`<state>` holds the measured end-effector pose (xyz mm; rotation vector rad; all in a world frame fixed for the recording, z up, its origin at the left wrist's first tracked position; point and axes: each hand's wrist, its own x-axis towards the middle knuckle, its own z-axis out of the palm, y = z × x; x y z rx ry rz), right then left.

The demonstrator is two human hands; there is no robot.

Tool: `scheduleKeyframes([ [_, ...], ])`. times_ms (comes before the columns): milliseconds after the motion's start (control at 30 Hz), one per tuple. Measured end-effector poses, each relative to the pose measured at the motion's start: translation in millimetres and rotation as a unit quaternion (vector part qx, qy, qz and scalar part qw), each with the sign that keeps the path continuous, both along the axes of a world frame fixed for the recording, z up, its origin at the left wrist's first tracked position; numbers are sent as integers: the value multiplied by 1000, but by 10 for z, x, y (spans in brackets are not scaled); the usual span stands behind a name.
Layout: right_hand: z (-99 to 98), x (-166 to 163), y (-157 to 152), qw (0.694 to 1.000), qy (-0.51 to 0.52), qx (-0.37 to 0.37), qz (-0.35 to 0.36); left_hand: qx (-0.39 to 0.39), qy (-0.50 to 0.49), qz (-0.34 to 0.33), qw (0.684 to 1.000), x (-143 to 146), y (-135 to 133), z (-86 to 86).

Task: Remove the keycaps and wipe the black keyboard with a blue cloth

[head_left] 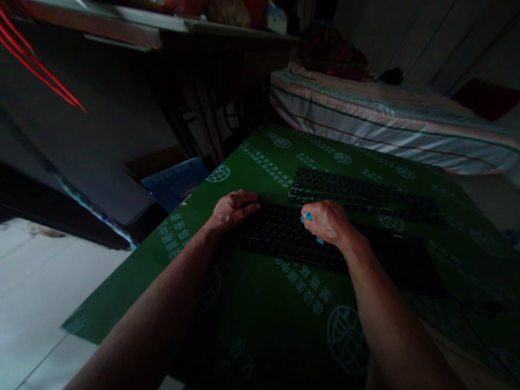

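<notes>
A black keyboard [294,235] lies on a green printed board [260,303], its key area dotted with small round spots. My left hand [235,208] grips its far left corner, fingers bent over the edge and thumb along the top. Over the middle of the keyboard, my right hand [327,222] is closed around a small turquoise object [307,216]; most of it is hidden in the fist, so its kind cannot be made out. Just beyond the keyboard, rows of black keycaps [345,187] are laid out on the board in keyboard order.
A cable [479,330] trails off at the right. Left of the board are a blue box-like item [174,181] and a dark table [134,32] with things on top. A bed [390,119] with striped bedding stands behind. Red cords [40,65] hang at upper left. The light is dim.
</notes>
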<state>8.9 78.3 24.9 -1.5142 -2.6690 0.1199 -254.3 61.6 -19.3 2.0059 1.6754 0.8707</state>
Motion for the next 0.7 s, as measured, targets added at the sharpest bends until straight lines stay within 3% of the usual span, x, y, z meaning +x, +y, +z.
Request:
scheduleKeyframes([
  [700,30,45,16,999,20,-30,-21,10,8,-14,1000,3,5,19],
])
